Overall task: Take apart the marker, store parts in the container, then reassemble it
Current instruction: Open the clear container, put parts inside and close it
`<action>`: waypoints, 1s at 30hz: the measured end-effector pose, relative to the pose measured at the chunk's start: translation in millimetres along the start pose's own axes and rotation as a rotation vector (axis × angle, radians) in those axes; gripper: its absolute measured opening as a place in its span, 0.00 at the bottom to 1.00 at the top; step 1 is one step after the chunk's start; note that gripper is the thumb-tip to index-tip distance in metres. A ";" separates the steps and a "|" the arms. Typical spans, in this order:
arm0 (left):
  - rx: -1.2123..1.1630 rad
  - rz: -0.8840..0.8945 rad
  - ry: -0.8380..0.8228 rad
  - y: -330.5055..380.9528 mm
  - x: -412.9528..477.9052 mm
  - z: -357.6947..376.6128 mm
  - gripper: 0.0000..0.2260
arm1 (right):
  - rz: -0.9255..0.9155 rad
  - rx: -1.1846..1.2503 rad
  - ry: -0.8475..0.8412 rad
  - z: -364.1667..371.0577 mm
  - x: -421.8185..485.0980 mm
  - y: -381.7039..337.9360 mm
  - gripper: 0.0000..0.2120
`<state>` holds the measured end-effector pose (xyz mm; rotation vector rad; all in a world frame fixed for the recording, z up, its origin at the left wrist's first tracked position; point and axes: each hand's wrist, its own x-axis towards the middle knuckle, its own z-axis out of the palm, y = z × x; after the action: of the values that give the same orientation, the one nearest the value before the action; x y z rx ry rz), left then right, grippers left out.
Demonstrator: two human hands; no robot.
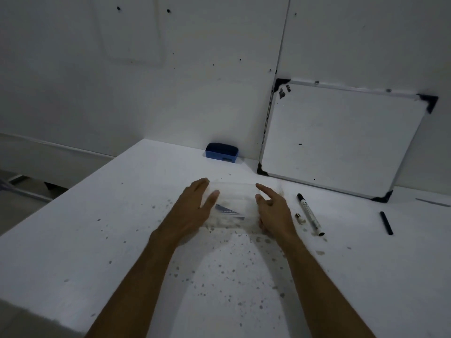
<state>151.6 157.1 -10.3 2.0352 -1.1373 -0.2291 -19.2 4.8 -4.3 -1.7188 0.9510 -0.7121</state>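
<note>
A clear plastic container (234, 203) with a blue label stands on the white table (97, 215), blurred. My left hand (195, 208) is at its left side and my right hand (273, 213) at its right side, fingers spread along the walls; whether they grip it I cannot tell. To the right lies the white marker body (310, 214) with a black tip end. A small white-and-brass part (300, 218) lies beside it. A black cap-like piece (386, 223) lies farther right.
A blue board eraser (221, 153) sits at the back against the wall. A small whiteboard (341, 140) leans on the wall at the back right. The tabletop is speckled with dark spots. The table's left edge drops to the floor.
</note>
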 end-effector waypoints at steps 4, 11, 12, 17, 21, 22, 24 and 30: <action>0.195 0.013 -0.012 -5.3 4.0 9.0 0.50 | -0.221 -0.278 0.144 19.4 -9.0 6.9 0.21; 0.215 0.129 -0.024 -6.5 6.8 2.4 0.46 | -0.259 -0.551 0.078 8.3 -3.5 4.9 0.22; 0.194 0.126 -0.027 -6.5 6.9 1.0 0.46 | -0.226 -0.530 0.028 8.2 -3.2 4.0 0.23; -0.156 -0.021 0.044 -8.7 5.5 -4.7 0.46 | 0.184 -0.015 -0.153 5.8 -1.5 -10.3 0.22; -0.383 -0.170 0.341 -18.8 -1.0 -13.6 0.40 | 0.285 0.271 -0.132 26.0 12.7 -26.0 0.21; -0.398 -0.223 0.379 -21.3 -2.4 -16.5 0.38 | 0.275 0.291 -0.129 32.7 17.9 -30.8 0.21; -0.417 -0.297 0.399 -25.7 -2.0 -19.4 0.33 | 0.248 0.290 -0.129 46.1 29.1 -41.1 0.22; -0.367 -0.306 0.416 -30.5 4.7 -13.2 0.29 | 0.223 0.128 -0.130 81.5 52.9 -58.4 0.22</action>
<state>180.6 169.7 -21.8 1.8051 -0.4858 -0.1419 89.9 9.6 26.1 -1.5002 0.9664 -0.4979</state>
